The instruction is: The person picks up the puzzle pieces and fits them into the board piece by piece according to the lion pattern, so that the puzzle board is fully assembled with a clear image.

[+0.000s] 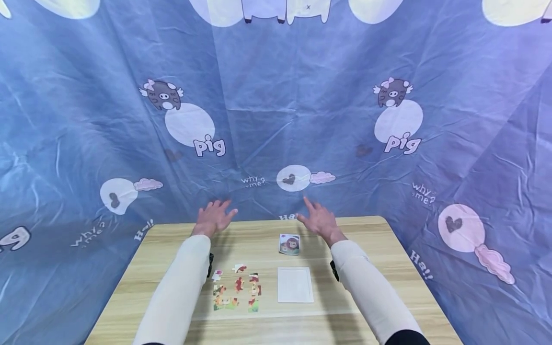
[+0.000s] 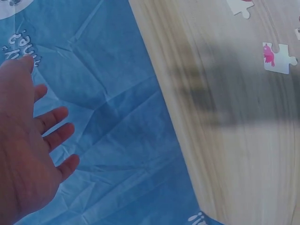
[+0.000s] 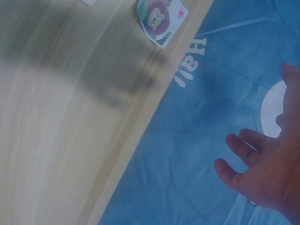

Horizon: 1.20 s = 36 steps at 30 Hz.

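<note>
Both hands are raised over the table's far edge with spread fingers and hold nothing. The left hand (image 1: 213,218) is at the far left, beyond the loose jigsaw pieces (image 1: 239,284). Nearest to the right hand (image 1: 321,220) lies a small picture card (image 1: 289,244) with a lion-like face on it. A white square puzzle tray (image 1: 295,285) lies in front of the card. In the left wrist view, one jigsaw piece (image 2: 276,58) bears a pink bird. A ring (image 3: 252,203) shows on the right hand in the right wrist view.
The pale wooden table (image 1: 345,297) has rounded far corners. Behind it and along both sides hangs a blue curtain (image 1: 267,105) printed with pigs and words. White sleeves (image 1: 172,292) with dark wrist straps cover both arms.
</note>
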Motion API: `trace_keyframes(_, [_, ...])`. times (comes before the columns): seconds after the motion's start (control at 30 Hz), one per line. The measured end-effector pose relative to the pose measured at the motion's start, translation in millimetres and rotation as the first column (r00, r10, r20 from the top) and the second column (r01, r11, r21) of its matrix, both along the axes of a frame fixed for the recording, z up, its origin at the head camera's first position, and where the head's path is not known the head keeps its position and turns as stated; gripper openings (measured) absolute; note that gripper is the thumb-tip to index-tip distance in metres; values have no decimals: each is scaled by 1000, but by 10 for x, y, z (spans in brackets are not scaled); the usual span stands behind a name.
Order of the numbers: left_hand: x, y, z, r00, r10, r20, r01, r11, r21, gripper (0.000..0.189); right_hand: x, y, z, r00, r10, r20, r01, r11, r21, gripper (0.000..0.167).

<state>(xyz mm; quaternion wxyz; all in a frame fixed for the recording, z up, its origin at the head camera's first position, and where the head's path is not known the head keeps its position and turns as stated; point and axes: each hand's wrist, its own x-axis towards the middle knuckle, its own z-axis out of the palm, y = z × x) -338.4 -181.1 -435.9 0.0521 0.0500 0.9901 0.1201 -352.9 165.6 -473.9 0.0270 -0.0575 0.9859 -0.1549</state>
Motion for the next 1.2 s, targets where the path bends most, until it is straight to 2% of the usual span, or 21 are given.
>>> trace_keyframes(0.37, [37, -28, -77, 1000, -18, 25, 18, 1000, 3, 69, 33, 28, -163, 1000, 3, -7, -3, 1000, -17, 77])
trace_keyframes(0.7, [31, -65, -205, 999, -34, 35, 34, 999, 6, 68, 62, 18, -246, 1000, -11, -23, 11, 1000, -29, 75])
trace_keyframes(1.0, [85, -112, -301, 997, -59, 49, 59, 998, 5, 51, 149, -4, -335, 1000, 8, -28, -9, 999, -41, 72])
trace_keyframes(1.2, [115, -143, -382, 996, -58, 70, 58, 998, 2, 50, 195, -23, -373, 999, 22, -48, -25, 999, -48, 69])
